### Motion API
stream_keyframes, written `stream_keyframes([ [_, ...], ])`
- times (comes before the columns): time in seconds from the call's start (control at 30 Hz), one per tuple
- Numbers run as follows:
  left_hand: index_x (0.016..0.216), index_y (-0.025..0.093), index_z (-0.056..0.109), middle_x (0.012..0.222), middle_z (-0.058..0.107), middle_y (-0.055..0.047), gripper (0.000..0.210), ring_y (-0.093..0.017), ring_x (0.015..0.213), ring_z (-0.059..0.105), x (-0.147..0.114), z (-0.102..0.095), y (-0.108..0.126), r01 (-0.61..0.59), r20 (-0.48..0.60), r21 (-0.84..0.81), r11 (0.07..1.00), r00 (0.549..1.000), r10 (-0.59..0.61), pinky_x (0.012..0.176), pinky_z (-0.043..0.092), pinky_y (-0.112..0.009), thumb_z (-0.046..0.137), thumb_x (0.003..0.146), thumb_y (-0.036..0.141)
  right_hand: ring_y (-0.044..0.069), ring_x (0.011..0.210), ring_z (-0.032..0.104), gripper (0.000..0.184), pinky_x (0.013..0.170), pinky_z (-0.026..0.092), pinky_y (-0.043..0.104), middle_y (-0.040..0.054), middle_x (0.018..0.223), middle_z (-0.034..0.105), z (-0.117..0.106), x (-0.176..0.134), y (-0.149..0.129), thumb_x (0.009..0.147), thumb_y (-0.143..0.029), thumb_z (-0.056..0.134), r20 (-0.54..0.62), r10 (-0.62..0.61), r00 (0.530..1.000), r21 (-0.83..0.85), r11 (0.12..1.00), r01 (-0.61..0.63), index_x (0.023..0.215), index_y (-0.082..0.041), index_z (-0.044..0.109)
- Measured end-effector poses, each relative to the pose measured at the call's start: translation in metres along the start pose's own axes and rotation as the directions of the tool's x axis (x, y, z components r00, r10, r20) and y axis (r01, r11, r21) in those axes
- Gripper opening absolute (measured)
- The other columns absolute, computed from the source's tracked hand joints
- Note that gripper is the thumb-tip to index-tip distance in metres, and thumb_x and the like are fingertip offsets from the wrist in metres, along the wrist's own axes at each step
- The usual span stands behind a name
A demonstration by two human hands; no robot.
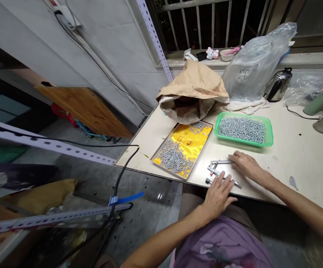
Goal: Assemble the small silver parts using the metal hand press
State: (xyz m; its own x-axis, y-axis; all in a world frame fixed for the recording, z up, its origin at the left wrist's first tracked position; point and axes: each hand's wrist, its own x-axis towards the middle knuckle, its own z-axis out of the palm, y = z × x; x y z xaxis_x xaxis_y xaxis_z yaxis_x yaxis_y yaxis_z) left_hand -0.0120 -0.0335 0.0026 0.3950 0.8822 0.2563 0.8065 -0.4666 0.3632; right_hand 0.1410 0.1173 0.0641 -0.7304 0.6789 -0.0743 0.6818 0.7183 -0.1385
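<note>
Just inside the near edge of the pale counter lies a silver plier-like tool with spread handles, right of a yellow-lined tray. The left hand lies palm down over the near handle, fingers slightly apart; the right hand curls at the far handle's end, its fingers' grip impossible to tell.

From the view's middle, a kettle stands toward two o'clock, a small toy and window bars toward one, a blue strip toward seven.
</note>
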Motion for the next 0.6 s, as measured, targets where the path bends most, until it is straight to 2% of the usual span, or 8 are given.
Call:
stream_keyframes([
  [0.1,0.139,0.018,0.040,0.144,0.044,-0.015,0.062,-0.030,0.142,0.026,0.004,0.007,0.002,0.021,0.044,-0.039,0.999,0.999,-0.019,0.111,0.035,-0.052,0.055,0.088,0.048,0.020,0.082,0.057,0.011,0.068,0.040,0.029,0.0075,0.090,0.060,0.014,0.000,0.004,0.088,-0.015,0.051,-0.002,-0.021,1.000,0.008,1.000,0.021,0.092,-0.019,0.061],
  [0.23,0.140,0.015,0.039,0.145,0.042,-0.017,0.071,-0.033,0.141,0.025,0.008,0.018,0.011,0.042,0.036,-0.083,0.996,0.999,-0.040,0.111,0.033,-0.055,0.054,0.085,0.057,0.020,0.080,0.055,0.015,0.068,0.040,0.029,0.0068,0.085,0.060,0.016,0.016,0.025,0.091,-0.018,0.048,-0.073,-0.118,0.990,0.041,0.992,0.121,0.080,-0.018,0.059],
  [0.33,0.139,0.015,0.041,0.144,0.043,-0.018,0.075,-0.033,0.140,0.028,0.011,0.018,0.014,0.047,0.025,-0.116,0.992,0.999,-0.044,0.109,0.036,-0.054,0.055,0.082,0.061,0.020,0.079,0.055,0.016,0.066,0.040,0.029,0.0076,0.085,0.060,0.014,0.021,0.027,0.091,-0.018,0.047,-0.130,-0.085,0.988,0.039,0.995,0.090,0.081,-0.018,0.059],
  [0.4,0.134,0.017,0.047,0.142,0.046,-0.016,0.063,-0.030,0.138,0.033,0.012,0.008,0.006,0.019,0.008,-0.126,0.992,1.000,-0.018,0.108,0.039,-0.050,0.054,0.085,0.057,0.021,0.079,0.055,0.017,0.066,0.040,0.030,0.0077,0.087,0.060,0.014,0.015,0.019,0.091,-0.018,0.045,-0.177,-0.057,0.983,0.045,0.997,0.066,0.084,-0.018,0.060],
  [0.47,0.122,0.020,0.058,0.134,0.054,-0.013,0.039,-0.026,0.130,0.044,0.012,-0.013,-0.016,0.036,-0.051,-0.092,0.995,0.998,-0.041,0.104,0.043,-0.046,0.051,0.091,0.043,0.020,0.079,0.056,0.020,0.067,0.040,0.030,0.0071,0.086,0.061,0.015,0.004,0.006,0.093,-0.020,0.043,-0.208,-0.064,0.976,0.068,0.995,0.079,0.084,-0.019,0.060],
  [0.5,0.114,0.021,0.062,0.125,0.059,-0.012,0.028,-0.025,0.123,0.050,0.012,-0.027,-0.031,0.093,-0.106,-0.050,0.994,0.990,-0.098,0.101,0.045,-0.045,0.048,0.093,0.034,0.020,0.079,0.056,0.020,0.068,0.041,0.031,0.0066,0.084,0.061,0.017,-0.002,-0.001,0.094,-0.023,0.043,-0.210,-0.079,0.974,0.084,0.992,0.098,0.084,-0.020,0.060],
  [0.53,0.106,0.021,0.065,0.114,0.063,-0.011,0.024,-0.023,0.112,0.055,0.012,-0.042,-0.048,0.201,-0.170,0.007,0.980,0.965,-0.197,0.095,0.048,-0.044,0.045,0.094,0.026,0.020,0.078,0.056,0.021,0.068,0.041,0.031,0.0061,0.083,0.061,0.019,-0.009,-0.008,0.095,-0.026,0.043,-0.206,-0.093,0.974,0.101,0.988,0.116,0.084,-0.021,0.060],
  [0.6,0.093,0.020,0.068,0.094,0.064,-0.010,0.022,-0.023,0.095,0.056,0.012,-0.070,-0.084,0.422,-0.247,0.132,0.897,0.891,-0.382,0.084,0.051,-0.042,0.046,0.092,0.021,0.019,0.075,0.056,0.020,0.067,0.042,0.031,0.0053,0.081,0.060,0.026,-0.022,-0.021,0.095,-0.029,0.045,-0.184,-0.108,0.977,0.127,0.983,0.133,0.083,-0.022,0.059],
])
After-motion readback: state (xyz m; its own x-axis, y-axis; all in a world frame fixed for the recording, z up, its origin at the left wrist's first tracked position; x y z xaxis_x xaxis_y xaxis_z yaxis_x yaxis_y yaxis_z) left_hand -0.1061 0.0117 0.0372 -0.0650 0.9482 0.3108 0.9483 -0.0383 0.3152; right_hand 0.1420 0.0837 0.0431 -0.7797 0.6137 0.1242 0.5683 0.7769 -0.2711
